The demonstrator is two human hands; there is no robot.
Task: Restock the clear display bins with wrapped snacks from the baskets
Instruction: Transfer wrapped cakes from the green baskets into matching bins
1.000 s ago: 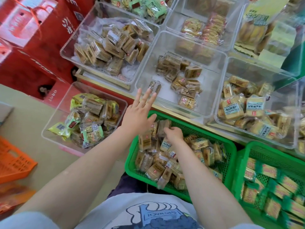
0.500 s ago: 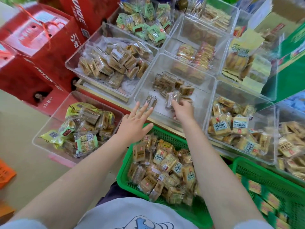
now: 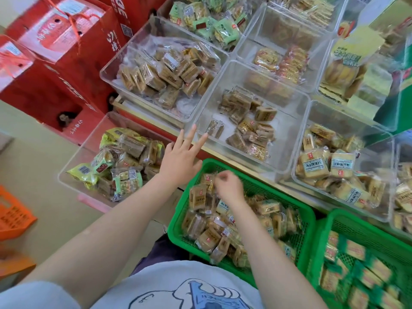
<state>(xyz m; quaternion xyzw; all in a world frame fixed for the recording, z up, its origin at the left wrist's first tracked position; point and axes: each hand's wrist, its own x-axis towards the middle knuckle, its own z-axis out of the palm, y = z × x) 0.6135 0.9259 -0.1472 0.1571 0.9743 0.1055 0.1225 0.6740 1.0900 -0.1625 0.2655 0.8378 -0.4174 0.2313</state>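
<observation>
A person restocking a shop display reaches with the right hand (image 3: 226, 186) into the green basket (image 3: 308, 216), which serves here as the landmark; the fingers are curled down among the wrapped snacks (image 3: 208, 233) at the basket's far-left corner, though motion blur makes it impossible to tell whether a packet is already pinched. The left hand (image 3: 180, 160) hovers just beyond the basket's far-left corner, fingers straight and spread, holding nothing, its fingertips at the near wall of the clear bin (image 3: 287, 161). That bin stands directly behind the basket and looks barely a third full, with a loose scatter of brown packets toward its middle and one stray packet (image 3: 215, 128) near its front-left corner. A second green basket (image 3: 376, 233) sits just to the right of the first, holding green-edged packets. The snacks appear small, light and individually sealed in glossy film, likely slippery and prone to sliding off one another. The cakes inside are probably soft enough to crush, so a gentle pinch across a packet's flat faces, or by its crimped end, looks safer than a tight squeeze.
</observation>
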